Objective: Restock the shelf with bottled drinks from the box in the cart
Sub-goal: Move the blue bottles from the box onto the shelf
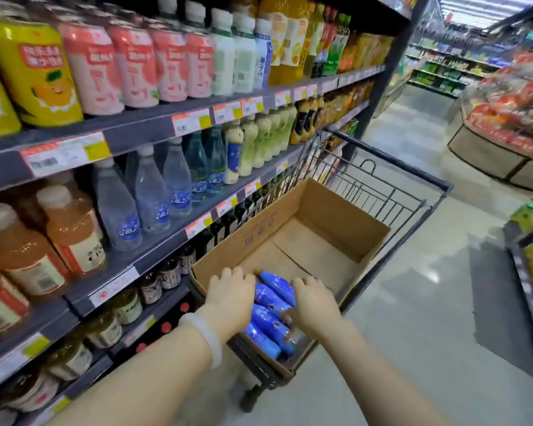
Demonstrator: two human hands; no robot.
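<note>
left hand (230, 292) and right hand (313, 301) in box (336, 210), fingers curled over blue bottles (273, 298) lying between and under fingertips; full grip not visible. advice: wrap bottle bodies before lifting toward shelf (154, 244).

a red produce display (514, 118) stands across the aisle floor (413, 302).

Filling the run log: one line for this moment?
both hands on blue bottles | cardboard box in cart
</note>
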